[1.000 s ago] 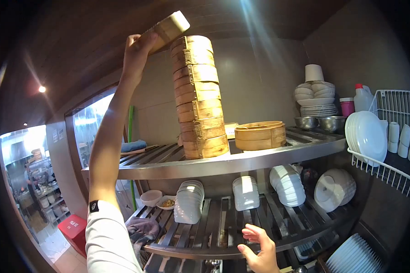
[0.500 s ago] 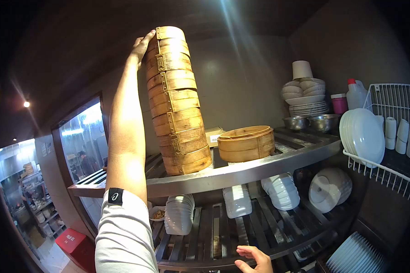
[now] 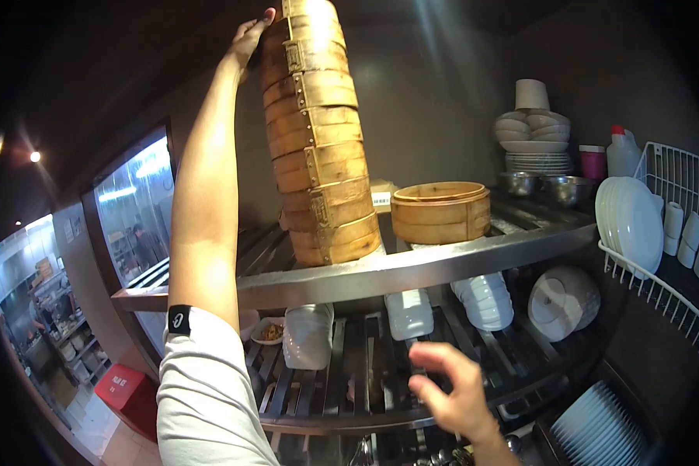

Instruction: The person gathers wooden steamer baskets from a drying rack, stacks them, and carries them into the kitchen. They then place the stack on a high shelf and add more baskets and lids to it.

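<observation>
A tall stack of bamboo steamers (image 3: 322,163) stands slightly tilted at the front of the upper metal shelf, its top cut off by the frame. My left hand (image 3: 252,37) is up high against the left side of the stack, holding it near the top, with part of the fingers hidden behind it. My right hand (image 3: 457,388) is lower down, in front of the lower shelf, empty, with thumb and fingers curved apart. To the right of the stack sits a shorter bamboo steamer (image 3: 441,216), open at the top.
The slatted upper shelf (image 3: 419,268) has a metal front edge. Below are stacked white dishes (image 3: 308,338) and a small bowl of food (image 3: 272,332). Metal bowls (image 3: 568,190), a plate rack (image 3: 656,299) and plates (image 3: 629,225) are at right. A red bin (image 3: 128,396) stands lower left.
My view has shifted, so the shelf and stack appear higher in the frame. My right hand has come up further into view. My left hand stays on the stack.
</observation>
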The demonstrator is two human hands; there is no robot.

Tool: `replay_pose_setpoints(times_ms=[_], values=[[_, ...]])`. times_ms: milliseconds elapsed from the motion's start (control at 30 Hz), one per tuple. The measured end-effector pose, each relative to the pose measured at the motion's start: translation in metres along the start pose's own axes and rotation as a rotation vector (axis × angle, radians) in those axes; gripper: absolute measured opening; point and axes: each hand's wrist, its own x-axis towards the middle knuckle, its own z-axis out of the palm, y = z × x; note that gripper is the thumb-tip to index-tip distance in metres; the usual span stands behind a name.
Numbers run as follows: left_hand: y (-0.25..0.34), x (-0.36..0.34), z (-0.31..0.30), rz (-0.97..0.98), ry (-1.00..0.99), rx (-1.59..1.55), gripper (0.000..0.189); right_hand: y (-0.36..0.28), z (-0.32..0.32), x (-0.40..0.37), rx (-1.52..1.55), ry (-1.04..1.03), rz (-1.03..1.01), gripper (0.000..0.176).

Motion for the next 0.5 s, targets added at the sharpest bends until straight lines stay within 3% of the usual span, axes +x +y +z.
replay_pose_setpoints(times_ms=[133, 200, 233, 267, 333, 400, 433, 500], values=[[0.019, -0.024, 0.025, 0.044, 0.191, -0.018, 0.089, -0.016, 0.001, 0.081, -0.146, 0.117, -0.335, 0.038], [0.05, -0.053, 0.035, -0.155, 0.218, 0.182, 0.08, -0.018, 0.009, 0.118, -0.105, 0.185, -0.417, 0.04], [0.013, -0.018, 0.023, -0.03, 0.127, -0.196, 0.088, -0.018, 0.013, 0.136, -0.088, 0.176, -0.395, 0.042], [-0.003, 0.008, -0.003, -0.009, 0.064, 0.077, 0.1, -0.019, 0.018, 0.15, -0.07, 0.167, -0.382, 0.044], [0.007, -0.013, 0.017, -0.065, 0.063, -0.066, 0.113, -0.012, 0.028, 0.177, -0.005, 0.111, -0.257, 0.061], [0.031, -0.03, 0.031, -0.122, 0.118, -0.038, 0.109, -0.003, 0.041, 0.201, -0.036, 0.102, -0.215, 0.072], [0.035, -0.03, 0.031, -0.039, 0.149, 0.043, 0.118, 0.002, 0.047, 0.212, -0.054, 0.079, -0.213, 0.08], [0.034, -0.033, 0.034, -0.049, 0.184, 0.037, 0.115, 0.003, 0.054, 0.224, -0.03, -0.025, -0.239, 0.084]])
